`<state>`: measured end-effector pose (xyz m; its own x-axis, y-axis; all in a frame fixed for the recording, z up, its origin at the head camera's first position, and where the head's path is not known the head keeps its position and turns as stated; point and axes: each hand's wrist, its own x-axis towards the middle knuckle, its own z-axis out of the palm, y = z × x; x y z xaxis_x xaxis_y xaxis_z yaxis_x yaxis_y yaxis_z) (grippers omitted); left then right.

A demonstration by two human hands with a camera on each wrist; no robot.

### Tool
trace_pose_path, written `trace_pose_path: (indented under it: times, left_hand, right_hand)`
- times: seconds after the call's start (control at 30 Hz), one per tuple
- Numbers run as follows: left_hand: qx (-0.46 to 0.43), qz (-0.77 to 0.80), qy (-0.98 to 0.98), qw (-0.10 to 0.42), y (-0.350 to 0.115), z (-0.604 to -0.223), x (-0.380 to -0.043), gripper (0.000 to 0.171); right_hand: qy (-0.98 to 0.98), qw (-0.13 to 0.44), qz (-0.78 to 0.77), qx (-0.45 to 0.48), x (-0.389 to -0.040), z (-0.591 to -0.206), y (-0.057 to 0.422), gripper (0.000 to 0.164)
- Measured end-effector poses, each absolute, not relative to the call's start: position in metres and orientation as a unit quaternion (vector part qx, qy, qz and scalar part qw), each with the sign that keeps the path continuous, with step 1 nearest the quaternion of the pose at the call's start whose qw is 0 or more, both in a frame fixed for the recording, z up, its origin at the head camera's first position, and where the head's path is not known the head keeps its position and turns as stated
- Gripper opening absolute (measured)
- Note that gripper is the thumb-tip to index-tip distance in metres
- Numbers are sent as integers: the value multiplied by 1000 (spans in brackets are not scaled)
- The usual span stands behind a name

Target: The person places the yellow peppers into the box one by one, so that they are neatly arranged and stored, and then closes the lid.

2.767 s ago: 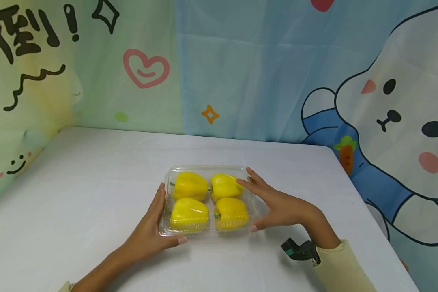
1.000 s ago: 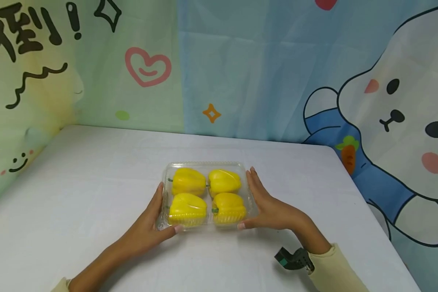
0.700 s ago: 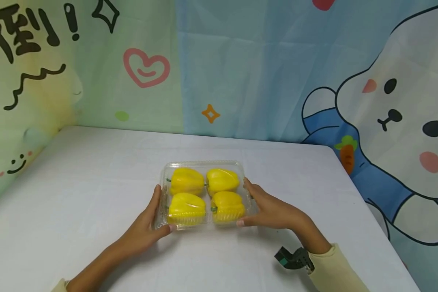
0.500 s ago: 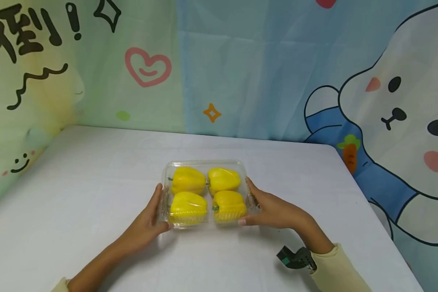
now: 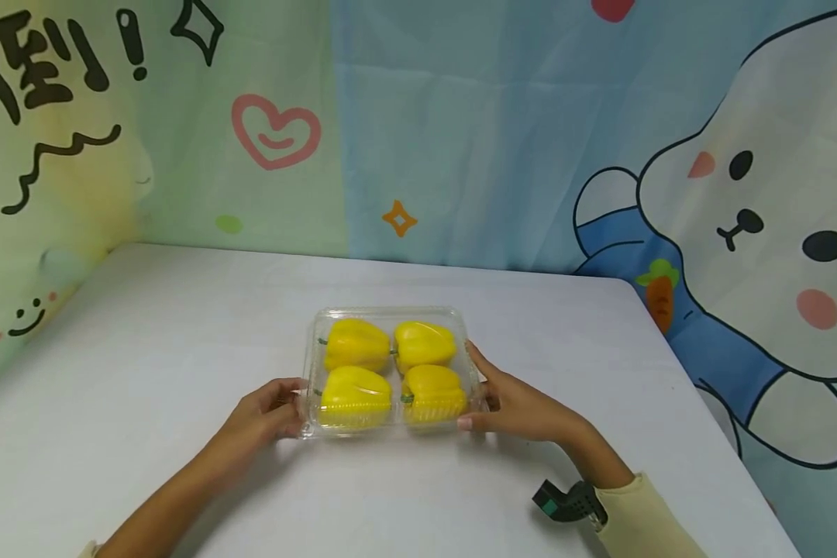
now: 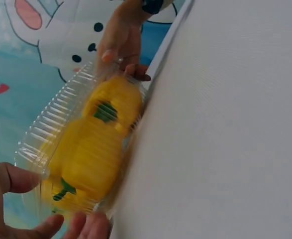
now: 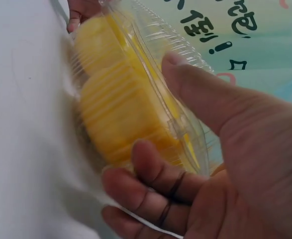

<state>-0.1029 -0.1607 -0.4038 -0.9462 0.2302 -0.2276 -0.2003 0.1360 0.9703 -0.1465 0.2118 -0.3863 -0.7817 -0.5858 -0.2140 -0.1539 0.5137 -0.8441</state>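
Note:
A clear plastic clamshell container [image 5: 398, 435] with several yellow bell peppers [image 5: 356, 395] inside sits at mid-table in the head view. My left hand [image 5: 268, 411] holds its left end; the left wrist view puts the thumb by the upper edge and curled fingers [image 6: 93, 226] low at the end. At the opposite end my right hand [image 5: 523, 403] grips the side. In the right wrist view, its thumb [image 7: 195, 89] lies along the lid's rim, with bent fingers [image 7: 155, 167] low against the ribbed wall. Green stems show on some peppers.
A white-covered table [image 5: 181, 333] lies under the container. Behind it hangs a printed cloth backdrop [image 5: 460, 155] with a cartoon rabbit at right. A black wrist-worn device [image 5: 568, 500] sticks out near the right sleeve [image 5: 645, 519].
The left hand has drawn back from the container's front corner, fingers now bent at its left end. Over the longer span, the right hand came in against the right side, and the container shifted slightly away.

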Motion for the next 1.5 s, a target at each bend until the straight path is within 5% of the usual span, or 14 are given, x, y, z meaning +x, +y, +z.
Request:
trace_pose_path:
  times: [0.23, 0.57, 1.5]
  left_hand:
    - [8, 724, 649, 233, -171, -404, -98, 56]
    - [27, 754, 599, 268, -174, -399, -90, 70]
    - [3, 768, 585, 261, -172, -399, -87, 69]
  right_hand:
    - [812, 250, -477, -224, -145, -389, 220, 102]
    - [782, 257, -517, -234, -141, -390, 220, 96]
    - [731, 305, -559, -247, -140, -394, 227, 88]
